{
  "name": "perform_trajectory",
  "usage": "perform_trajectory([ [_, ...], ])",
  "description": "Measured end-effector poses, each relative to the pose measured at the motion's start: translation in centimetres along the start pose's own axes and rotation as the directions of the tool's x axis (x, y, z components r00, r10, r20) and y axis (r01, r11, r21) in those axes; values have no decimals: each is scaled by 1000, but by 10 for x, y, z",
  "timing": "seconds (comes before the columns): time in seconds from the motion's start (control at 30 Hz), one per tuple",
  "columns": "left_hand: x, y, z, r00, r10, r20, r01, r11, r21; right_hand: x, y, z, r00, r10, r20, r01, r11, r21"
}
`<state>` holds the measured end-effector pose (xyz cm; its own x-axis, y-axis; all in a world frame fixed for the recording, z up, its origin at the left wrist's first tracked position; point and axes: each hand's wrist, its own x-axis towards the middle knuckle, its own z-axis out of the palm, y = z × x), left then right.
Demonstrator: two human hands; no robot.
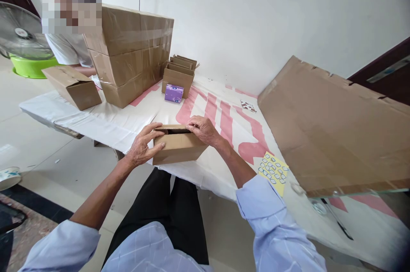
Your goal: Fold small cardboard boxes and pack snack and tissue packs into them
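- An oblong cardboard carton (179, 149) is set on the wrinkled tablecloth (128, 120), near edge.
- Its long axis is laid left-to-right, gapped top upward.
- Opposite ends are held by left hand (144, 144) and right hand (205, 130), apart.

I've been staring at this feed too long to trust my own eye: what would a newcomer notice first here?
Probably the tall stack of taped cardboard boxes at the table's back left, and the big cardboard piece filling the right side. Next, the bright purple box beyond the hands; then, front and centre, the small box with the left hand and right hand at its top.
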<state>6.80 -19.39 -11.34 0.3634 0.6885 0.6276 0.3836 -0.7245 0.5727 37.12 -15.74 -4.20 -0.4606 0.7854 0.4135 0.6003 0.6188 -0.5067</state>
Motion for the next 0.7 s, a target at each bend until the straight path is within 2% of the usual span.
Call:
perform_trajectory([
  [0.23, -3, -6, 3, 999, 48, -16, -47, 997, 58, 6, -2, -1, 973, 219, 68, -229, 952, 203],
  [0.4, -6, -9, 4, 998, 64, -17, -63, 996, 61, 8, 4, 5, 914, 405, -12, -357, 819, 449],
  [0.53, -8, -8, 3, 998, 58, -16, -57, 997, 53, 5, 9, 1, 845, 529, -70, -369, 674, 640],
  [0.7, -6, -6, 0, 999, 41, -24, -39, 998, 51, -14, 10, -13, 829, 554, -75, -298, 551, 780],
])
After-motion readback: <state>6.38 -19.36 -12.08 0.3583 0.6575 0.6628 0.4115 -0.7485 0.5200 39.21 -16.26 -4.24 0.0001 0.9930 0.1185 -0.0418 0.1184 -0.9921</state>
